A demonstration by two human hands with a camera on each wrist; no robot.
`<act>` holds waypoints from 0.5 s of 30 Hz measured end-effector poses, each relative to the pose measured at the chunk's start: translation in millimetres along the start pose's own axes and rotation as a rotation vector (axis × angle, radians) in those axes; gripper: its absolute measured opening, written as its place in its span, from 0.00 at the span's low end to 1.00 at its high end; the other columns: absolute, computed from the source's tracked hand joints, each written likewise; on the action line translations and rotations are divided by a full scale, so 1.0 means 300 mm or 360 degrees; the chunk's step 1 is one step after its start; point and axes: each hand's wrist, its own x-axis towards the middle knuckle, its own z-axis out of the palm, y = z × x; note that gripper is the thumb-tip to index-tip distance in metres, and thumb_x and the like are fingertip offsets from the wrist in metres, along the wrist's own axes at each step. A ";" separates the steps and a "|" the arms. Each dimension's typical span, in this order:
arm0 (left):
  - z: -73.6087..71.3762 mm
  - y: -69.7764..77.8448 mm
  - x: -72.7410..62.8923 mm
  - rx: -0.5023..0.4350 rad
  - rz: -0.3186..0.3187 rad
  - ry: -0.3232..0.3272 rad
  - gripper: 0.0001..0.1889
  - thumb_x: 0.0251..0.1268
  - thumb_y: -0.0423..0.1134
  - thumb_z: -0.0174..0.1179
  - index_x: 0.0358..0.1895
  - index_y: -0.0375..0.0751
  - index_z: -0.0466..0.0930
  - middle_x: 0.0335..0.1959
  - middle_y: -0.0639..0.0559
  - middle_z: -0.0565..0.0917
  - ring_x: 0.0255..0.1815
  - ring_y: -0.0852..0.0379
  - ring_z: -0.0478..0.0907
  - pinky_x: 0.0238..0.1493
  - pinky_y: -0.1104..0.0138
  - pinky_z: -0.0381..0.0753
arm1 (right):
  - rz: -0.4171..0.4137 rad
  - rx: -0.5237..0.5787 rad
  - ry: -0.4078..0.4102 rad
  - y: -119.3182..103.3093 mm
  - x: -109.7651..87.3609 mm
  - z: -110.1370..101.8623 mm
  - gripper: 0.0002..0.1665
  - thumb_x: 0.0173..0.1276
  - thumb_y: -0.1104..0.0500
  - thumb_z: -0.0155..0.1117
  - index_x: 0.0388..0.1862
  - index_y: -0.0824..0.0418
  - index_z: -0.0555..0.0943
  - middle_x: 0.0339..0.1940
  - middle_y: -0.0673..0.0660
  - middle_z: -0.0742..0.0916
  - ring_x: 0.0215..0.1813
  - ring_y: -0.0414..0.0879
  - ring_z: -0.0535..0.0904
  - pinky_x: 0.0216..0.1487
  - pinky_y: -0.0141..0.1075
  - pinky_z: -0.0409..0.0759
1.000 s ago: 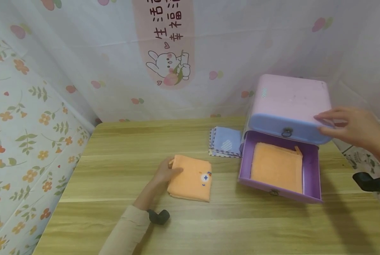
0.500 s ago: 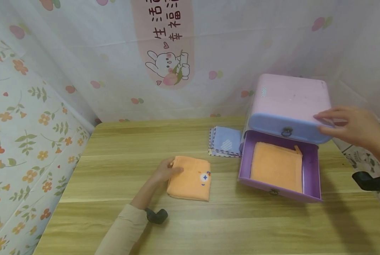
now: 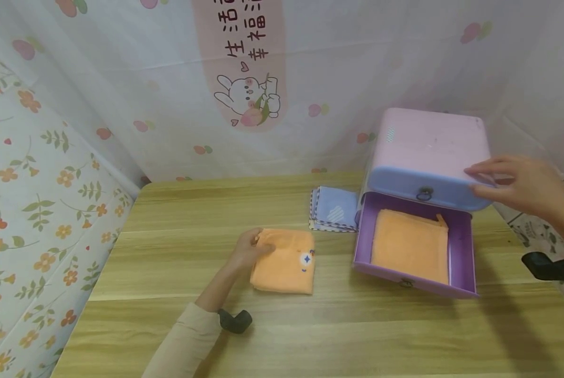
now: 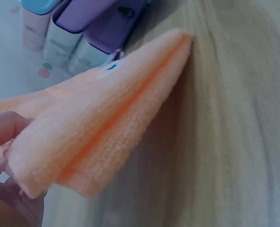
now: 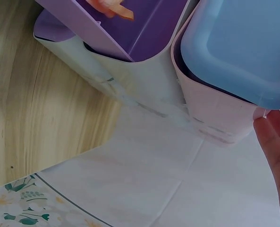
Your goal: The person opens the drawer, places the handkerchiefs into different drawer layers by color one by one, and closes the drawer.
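Observation:
My left hand pinches the left edge of a folded orange towel with a bear-like print. In the left wrist view the towel slants in the grip, folded layers showing on its near side. My right hand rests at the right front corner of a pink drawer cabinet, fingers on its top and thumb by the blue drawer front. Below it, a purple drawer is pulled out and holds another folded orange towel. The right wrist view shows fingers at the blue drawer's corner.
Folded blue cloths with checked edges lie just left of the cabinet. A wooden table carries everything. Behind it hangs a printed white curtain, and a floral cloth stands to the left.
The towel in my left hand has shifted slightly, its front edge now a little higher in the head view. My right hand and the pulled-out drawer have stayed in place.

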 end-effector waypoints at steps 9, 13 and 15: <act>-0.003 0.086 -0.026 -0.0167 0.0058 -0.0078 0.15 0.53 0.28 0.58 0.45 0.29 0.73 0.35 0.44 0.79 0.30 0.55 0.77 0.32 0.65 0.79 | -0.0044 -0.0025 0.0034 0.001 -0.002 -0.002 0.23 0.51 0.56 0.67 0.45 0.66 0.79 0.44 0.71 0.77 0.41 0.70 0.74 0.34 0.59 0.72; 0.001 0.088 -0.024 -0.0243 0.0045 -0.0094 0.16 0.53 0.30 0.59 0.47 0.33 0.73 0.35 0.44 0.79 0.29 0.56 0.78 0.30 0.64 0.80 | -0.0068 -0.0024 0.0051 0.004 -0.001 -0.001 0.22 0.50 0.56 0.67 0.44 0.66 0.79 0.43 0.70 0.78 0.40 0.70 0.74 0.33 0.58 0.73; 0.002 0.100 -0.028 -0.0251 0.0046 -0.0096 0.19 0.54 0.31 0.59 0.50 0.33 0.71 0.39 0.41 0.78 0.30 0.55 0.78 0.32 0.63 0.80 | -0.0075 -0.0026 0.0054 0.005 0.000 -0.001 0.22 0.50 0.56 0.67 0.43 0.66 0.80 0.43 0.70 0.78 0.40 0.69 0.74 0.34 0.58 0.72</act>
